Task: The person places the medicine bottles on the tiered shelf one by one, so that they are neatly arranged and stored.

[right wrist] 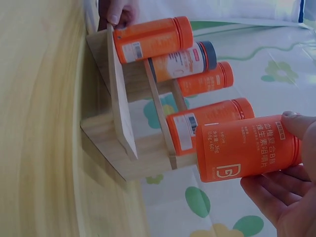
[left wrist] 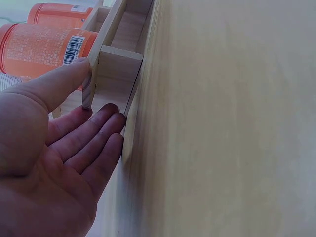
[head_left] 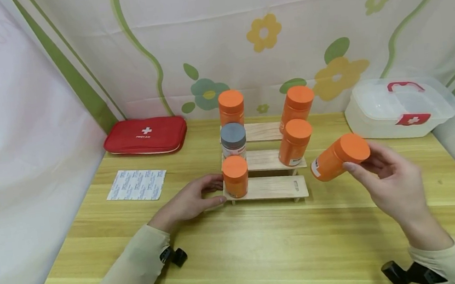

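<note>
My right hand point(head_left: 398, 184) grips an orange bottle point(head_left: 329, 163) around its lid end, tilted in the air right of the three-tier wooden shelf point(head_left: 274, 188). White print shows on this bottle's side in the right wrist view. At the shelf's left end, my left hand point(head_left: 187, 199) holds the lowest board between thumb and fingertips. Beside it, an orange bottle point(head_left: 236, 178) stands on that board. The middle tier bears a grey-lidded bottle point(head_left: 233, 141) at left and an orange bottle point(head_left: 295, 141) at right. Orange bottles point(head_left: 231, 107) stand at both ends of the top tier.
A red first-aid pouch point(head_left: 145, 136) lies at the back left, with a white blister sheet point(head_left: 136, 185) in front of it. At the back right stands a translucent box point(head_left: 403, 109) with a red handle. A flower-printed curtain point(head_left: 216, 36) hangs behind the table.
</note>
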The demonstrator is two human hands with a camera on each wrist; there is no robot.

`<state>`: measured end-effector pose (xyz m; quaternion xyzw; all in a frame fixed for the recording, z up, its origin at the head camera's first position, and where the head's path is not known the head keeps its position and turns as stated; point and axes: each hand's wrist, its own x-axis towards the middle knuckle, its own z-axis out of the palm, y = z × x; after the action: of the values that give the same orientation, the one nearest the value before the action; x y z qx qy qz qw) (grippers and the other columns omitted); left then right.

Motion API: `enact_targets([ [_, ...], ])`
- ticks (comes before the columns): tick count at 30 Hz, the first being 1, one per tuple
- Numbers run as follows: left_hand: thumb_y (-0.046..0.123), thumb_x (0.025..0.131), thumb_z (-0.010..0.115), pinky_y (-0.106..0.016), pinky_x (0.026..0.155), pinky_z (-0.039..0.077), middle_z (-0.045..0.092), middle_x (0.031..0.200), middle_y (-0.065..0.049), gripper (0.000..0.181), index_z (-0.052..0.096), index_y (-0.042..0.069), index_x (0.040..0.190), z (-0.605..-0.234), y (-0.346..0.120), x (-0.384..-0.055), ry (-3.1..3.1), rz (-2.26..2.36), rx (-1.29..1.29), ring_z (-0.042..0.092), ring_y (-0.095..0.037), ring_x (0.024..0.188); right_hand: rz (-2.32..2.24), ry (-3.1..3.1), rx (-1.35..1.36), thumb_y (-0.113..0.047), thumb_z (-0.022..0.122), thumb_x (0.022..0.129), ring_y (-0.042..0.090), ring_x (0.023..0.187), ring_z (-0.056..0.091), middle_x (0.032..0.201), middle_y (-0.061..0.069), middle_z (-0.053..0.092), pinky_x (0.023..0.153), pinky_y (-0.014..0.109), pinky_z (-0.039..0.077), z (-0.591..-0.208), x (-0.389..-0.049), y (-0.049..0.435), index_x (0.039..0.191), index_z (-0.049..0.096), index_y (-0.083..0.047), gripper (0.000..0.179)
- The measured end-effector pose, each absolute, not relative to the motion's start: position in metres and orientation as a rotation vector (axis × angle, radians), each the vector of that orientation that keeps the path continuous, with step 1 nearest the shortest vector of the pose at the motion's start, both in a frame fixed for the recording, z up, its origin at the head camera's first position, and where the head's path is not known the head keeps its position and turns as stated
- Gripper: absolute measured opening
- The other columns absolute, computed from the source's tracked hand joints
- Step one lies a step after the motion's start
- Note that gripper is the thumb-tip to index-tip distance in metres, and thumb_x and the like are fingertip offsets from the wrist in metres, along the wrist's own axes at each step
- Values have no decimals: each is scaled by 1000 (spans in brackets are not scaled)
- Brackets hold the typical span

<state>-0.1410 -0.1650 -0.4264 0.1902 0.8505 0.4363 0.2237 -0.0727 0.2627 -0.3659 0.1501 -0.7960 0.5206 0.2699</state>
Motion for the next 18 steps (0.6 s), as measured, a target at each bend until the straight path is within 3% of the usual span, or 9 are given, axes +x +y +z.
enact_targets([
  [4, 34, 101, 78, -54, 127, 43, 66, 149, 0, 64, 53, 17, 158, -427, -165, -141, 2347, 1209, 525, 61, -25, 140, 1443, -2144, 480, 28, 77, 80, 4, 105, 76, 125, -5, 77, 91, 13, 60, -371, -74, 255, 133, 66, 15, 57],
  [18, 36, 101, 79, -53, 126, 44, 67, 147, 1, 63, 55, 17, 156, -428, -166, -141, 2345, 1216, 522, 62, -24, 139, 1445, -2295, 526, 25, 81, 78, -2, 111, 72, 128, -18, 72, 93, 13, 59, -386, -79, 228, 135, 68, 7, 62],
])
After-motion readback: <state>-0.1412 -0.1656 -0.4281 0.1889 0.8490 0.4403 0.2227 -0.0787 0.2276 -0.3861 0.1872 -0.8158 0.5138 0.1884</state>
